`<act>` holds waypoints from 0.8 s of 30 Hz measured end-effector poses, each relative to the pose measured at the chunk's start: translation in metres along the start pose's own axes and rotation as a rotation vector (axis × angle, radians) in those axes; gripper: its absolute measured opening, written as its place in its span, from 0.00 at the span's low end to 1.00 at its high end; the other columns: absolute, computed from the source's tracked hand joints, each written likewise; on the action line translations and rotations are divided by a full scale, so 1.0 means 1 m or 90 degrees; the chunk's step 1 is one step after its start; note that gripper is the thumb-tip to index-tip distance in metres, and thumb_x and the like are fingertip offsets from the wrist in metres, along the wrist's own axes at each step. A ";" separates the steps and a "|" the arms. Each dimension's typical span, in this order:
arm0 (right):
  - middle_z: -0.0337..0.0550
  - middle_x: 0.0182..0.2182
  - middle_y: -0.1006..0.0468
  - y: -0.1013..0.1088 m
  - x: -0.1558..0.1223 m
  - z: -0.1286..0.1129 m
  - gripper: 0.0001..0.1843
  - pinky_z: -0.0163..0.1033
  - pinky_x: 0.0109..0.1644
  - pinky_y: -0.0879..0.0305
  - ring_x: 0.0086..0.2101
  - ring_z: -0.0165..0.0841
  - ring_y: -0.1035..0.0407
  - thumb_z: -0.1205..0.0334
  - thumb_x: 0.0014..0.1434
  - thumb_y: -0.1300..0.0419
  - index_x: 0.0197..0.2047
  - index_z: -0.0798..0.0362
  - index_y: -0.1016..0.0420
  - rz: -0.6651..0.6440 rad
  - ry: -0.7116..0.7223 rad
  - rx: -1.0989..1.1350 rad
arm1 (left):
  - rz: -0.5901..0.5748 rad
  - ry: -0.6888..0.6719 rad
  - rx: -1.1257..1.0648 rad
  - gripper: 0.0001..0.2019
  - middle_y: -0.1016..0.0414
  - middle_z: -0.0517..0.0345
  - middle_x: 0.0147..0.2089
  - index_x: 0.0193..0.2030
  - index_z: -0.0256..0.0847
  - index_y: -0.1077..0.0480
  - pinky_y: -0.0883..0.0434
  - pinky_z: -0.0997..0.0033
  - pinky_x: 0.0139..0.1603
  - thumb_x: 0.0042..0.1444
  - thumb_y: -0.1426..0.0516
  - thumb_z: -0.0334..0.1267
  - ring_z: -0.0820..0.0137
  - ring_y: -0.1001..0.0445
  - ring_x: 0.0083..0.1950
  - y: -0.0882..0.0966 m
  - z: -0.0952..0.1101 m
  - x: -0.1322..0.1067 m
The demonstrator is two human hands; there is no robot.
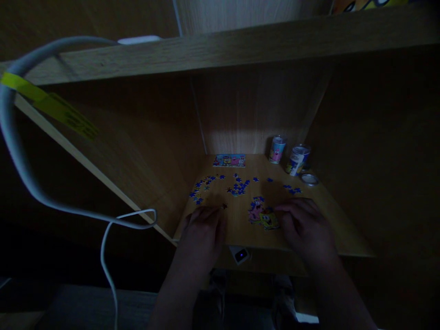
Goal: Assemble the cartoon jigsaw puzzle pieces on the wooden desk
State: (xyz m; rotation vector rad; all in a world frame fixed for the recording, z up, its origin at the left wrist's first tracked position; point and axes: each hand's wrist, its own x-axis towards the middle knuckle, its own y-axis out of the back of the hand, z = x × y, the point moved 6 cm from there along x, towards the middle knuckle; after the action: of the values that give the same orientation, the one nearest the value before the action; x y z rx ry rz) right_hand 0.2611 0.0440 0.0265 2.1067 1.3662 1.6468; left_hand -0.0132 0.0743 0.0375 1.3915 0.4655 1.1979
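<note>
A small wooden desk [330,215] inside a dim cabinet holds scattered blue puzzle pieces [237,187]. A partly joined cartoon puzzle section [263,216], pink and yellow, lies near the front edge. My right hand [304,224] rests just right of that section, fingers curled down and touching its edge. My left hand [204,227] lies palm down at the front left, fingers stretched toward a lone dark piece [224,206]. More loose pieces [201,188] cluster beyond my left hand.
A printed reference picture [229,160] lies at the back. Two small cans [277,149] [297,159] stand at the back right, a round lid [309,179] beside them. A grey cable [13,151] loops at the left. A small device with a blue light [240,254] sits under the desk edge.
</note>
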 end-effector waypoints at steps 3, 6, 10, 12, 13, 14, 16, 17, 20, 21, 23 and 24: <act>0.44 0.43 0.14 0.000 0.000 0.001 0.12 0.50 0.54 0.26 0.47 0.43 0.22 0.66 0.74 0.42 0.46 0.46 0.15 -0.002 0.001 -0.004 | 0.004 -0.007 -0.022 0.12 0.13 0.47 0.61 0.60 0.42 0.19 0.20 0.40 0.66 0.77 0.42 0.35 0.52 0.17 0.62 -0.003 0.000 0.001; 0.43 0.42 0.14 -0.001 0.000 0.001 0.12 0.50 0.54 0.26 0.47 0.43 0.22 0.66 0.74 0.41 0.46 0.46 0.15 0.000 0.011 -0.007 | 0.034 -0.005 -0.017 0.13 0.14 0.47 0.62 0.60 0.43 0.18 0.20 0.39 0.68 0.76 0.42 0.35 0.52 0.16 0.63 -0.005 -0.005 0.003; 0.44 0.43 0.14 0.001 0.001 0.000 0.12 0.50 0.53 0.25 0.47 0.43 0.22 0.65 0.74 0.41 0.46 0.46 0.15 -0.001 0.010 -0.009 | 0.036 -0.003 -0.019 0.13 0.14 0.46 0.62 0.60 0.43 0.18 0.20 0.39 0.69 0.77 0.43 0.35 0.52 0.16 0.64 -0.006 -0.009 0.004; 0.44 0.44 0.13 0.008 0.001 0.002 0.12 0.51 0.54 0.25 0.48 0.44 0.21 0.65 0.74 0.41 0.46 0.46 0.14 0.002 0.012 -0.018 | 0.032 0.007 -0.018 0.14 0.15 0.45 0.63 0.62 0.43 0.19 0.19 0.39 0.69 0.77 0.42 0.36 0.51 0.17 0.65 -0.006 -0.010 0.004; 0.44 0.44 0.13 0.013 0.001 0.004 0.12 0.51 0.55 0.25 0.48 0.44 0.21 0.64 0.73 0.41 0.46 0.45 0.14 0.006 0.013 -0.027 | 0.035 0.013 -0.015 0.14 0.15 0.45 0.64 0.63 0.43 0.20 0.19 0.39 0.69 0.77 0.42 0.36 0.51 0.17 0.65 -0.006 -0.011 0.003; 0.44 0.44 0.13 0.020 0.001 0.008 0.12 0.51 0.55 0.25 0.48 0.44 0.21 0.64 0.73 0.41 0.46 0.45 0.14 0.013 0.011 -0.039 | 0.043 0.020 -0.012 0.14 0.16 0.44 0.65 0.63 0.43 0.21 0.19 0.39 0.70 0.77 0.43 0.37 0.51 0.18 0.65 -0.005 -0.012 0.003; 0.44 0.44 0.13 0.036 -0.001 0.017 0.12 0.51 0.55 0.26 0.48 0.45 0.21 0.62 0.73 0.41 0.47 0.46 0.14 0.043 -0.009 -0.079 | 0.065 0.033 -0.002 0.14 0.16 0.44 0.65 0.63 0.42 0.21 0.19 0.40 0.70 0.77 0.43 0.36 0.51 0.18 0.65 -0.004 -0.018 0.001; 0.45 0.44 0.13 0.046 -0.002 0.022 0.12 0.51 0.54 0.26 0.47 0.45 0.21 0.61 0.73 0.41 0.46 0.46 0.14 0.066 -0.026 -0.106 | 0.073 0.040 0.005 0.14 0.16 0.44 0.64 0.63 0.42 0.21 0.19 0.40 0.70 0.77 0.44 0.35 0.51 0.18 0.65 -0.004 -0.021 0.000; 0.47 0.42 0.13 0.069 -0.006 0.031 0.12 0.53 0.51 0.27 0.44 0.47 0.21 0.59 0.73 0.41 0.44 0.47 0.15 0.134 -0.086 -0.169 | 0.072 0.060 0.028 0.16 0.16 0.42 0.62 0.62 0.39 0.20 0.18 0.43 0.68 0.76 0.46 0.30 0.51 0.18 0.64 -0.007 -0.035 -0.003; 0.47 0.41 0.14 0.075 -0.007 0.031 0.12 0.53 0.50 0.27 0.43 0.48 0.21 0.58 0.73 0.41 0.43 0.47 0.15 0.159 -0.104 -0.174 | 0.069 0.064 0.034 0.17 0.16 0.41 0.62 0.62 0.38 0.20 0.17 0.43 0.68 0.75 0.46 0.28 0.51 0.18 0.64 -0.008 -0.039 -0.003; 0.48 0.40 0.14 0.082 -0.008 0.029 0.12 0.54 0.49 0.27 0.43 0.49 0.20 0.59 0.73 0.41 0.43 0.46 0.15 0.209 -0.145 -0.167 | 0.062 0.064 0.037 0.19 0.15 0.42 0.62 0.61 0.39 0.19 0.17 0.44 0.67 0.73 0.47 0.26 0.52 0.17 0.62 -0.009 -0.043 -0.004; 0.47 0.40 0.15 0.084 -0.009 0.026 0.12 0.54 0.49 0.27 0.42 0.49 0.20 0.60 0.72 0.41 0.43 0.45 0.15 0.236 -0.165 -0.160 | 0.060 0.061 0.034 0.19 0.15 0.42 0.62 0.61 0.39 0.19 0.17 0.44 0.66 0.72 0.46 0.25 0.52 0.17 0.62 -0.009 -0.044 -0.003</act>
State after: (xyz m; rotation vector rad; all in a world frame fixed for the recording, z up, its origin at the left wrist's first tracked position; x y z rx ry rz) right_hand 0.3301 -0.0009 0.0600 2.4099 0.6861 1.4930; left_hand -0.0481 0.0950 0.0193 1.4188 0.5074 1.3415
